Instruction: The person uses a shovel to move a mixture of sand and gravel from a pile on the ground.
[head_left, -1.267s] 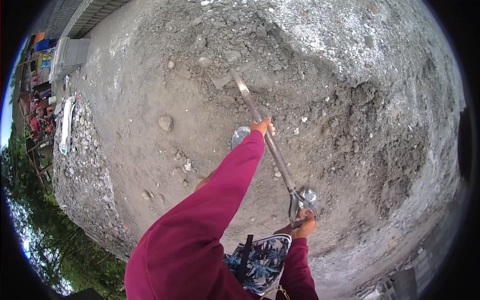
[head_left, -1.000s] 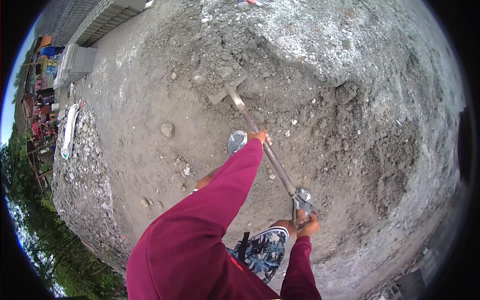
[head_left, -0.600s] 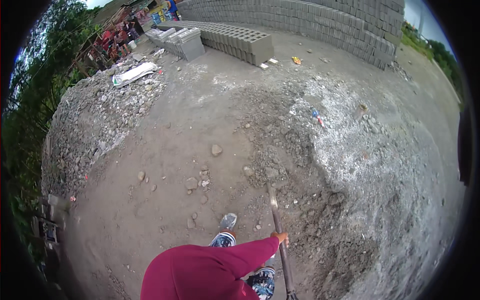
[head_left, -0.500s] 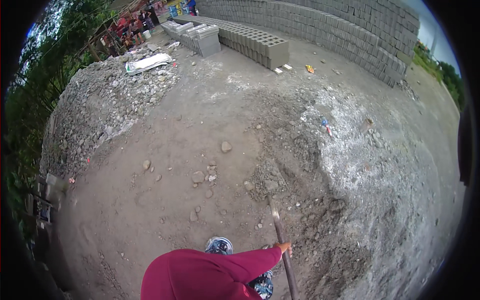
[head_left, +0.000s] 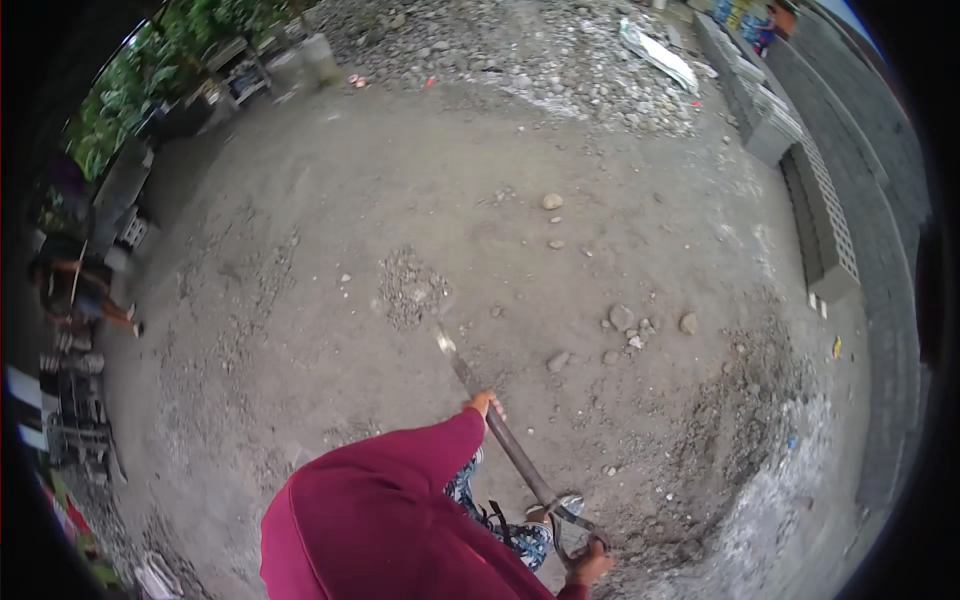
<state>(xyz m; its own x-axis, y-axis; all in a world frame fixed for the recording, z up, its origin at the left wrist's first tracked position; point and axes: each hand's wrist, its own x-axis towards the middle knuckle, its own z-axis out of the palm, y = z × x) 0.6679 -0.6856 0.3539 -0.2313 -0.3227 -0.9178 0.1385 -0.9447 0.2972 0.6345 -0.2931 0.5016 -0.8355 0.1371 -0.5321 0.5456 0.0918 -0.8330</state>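
A long-handled shovel (head_left: pixel 515 452) slants across the lower middle, its shaft dark and its socket end pale. My left hand (head_left: pixel 487 403) is closed around the shaft, at the end of a maroon sleeve. Lower and to the right, my right hand (head_left: pixel 590 565) grips the D-shaped handle at the shovel's end. A heap of grey gravelly sand (head_left: pixel 412 290) covers the blade, which is hidden under it. The shovel's head is over bare dirt ground, left of the scattered stones. Whether the blade touches the ground I cannot tell.
Loose stones (head_left: pixel 622 318) lie right of the shaft. Dug sand and pale powder (head_left: pixel 770 470) spread at the lower right. Hollow blocks (head_left: pixel 825 225) stand in rows beyond, with a gravel pile (head_left: pixel 480 50) at the back. Another person (head_left: pixel 85 290) is at the far left.
My view has turned left. The shovel has swung away from the dug sand toward the left, carrying a heap of sand. My right hand on its handle has come into view.
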